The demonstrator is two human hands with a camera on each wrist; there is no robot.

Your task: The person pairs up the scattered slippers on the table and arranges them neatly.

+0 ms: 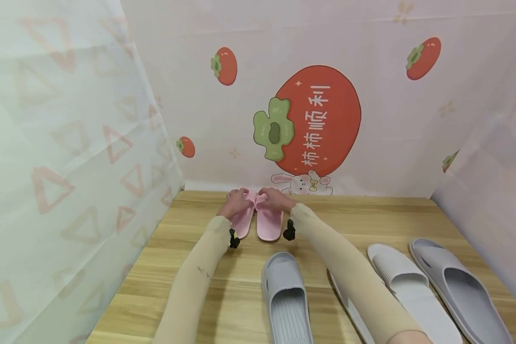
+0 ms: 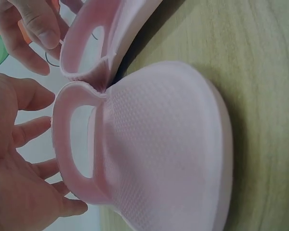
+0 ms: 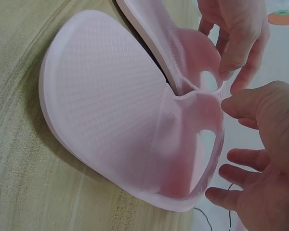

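Two pink slippers lie side by side at the far edge of the wooden surface, their straps meeting in the middle. My left hand [image 1: 236,203] is at the strap of the left slipper [image 1: 244,222], and my right hand [image 1: 277,198] at that of the right slipper [image 1: 269,225]. In the left wrist view, loosely spread fingers [image 2: 31,131] reach to the strap's edge. The right wrist view shows the same on the other side, with relaxed fingers [image 3: 241,175] right at the strap. Both slippers rest soles down, heels towards me.
Nearer me stands a single grey slipper [image 1: 285,291]. On the right are a white slipper [image 1: 425,301] and another grey slipper [image 1: 468,291]; my right forearm partly covers one more light slipper [image 1: 356,315]. A printed cloth backdrop [image 1: 241,143] rises behind the wooden surface [image 1: 163,267].
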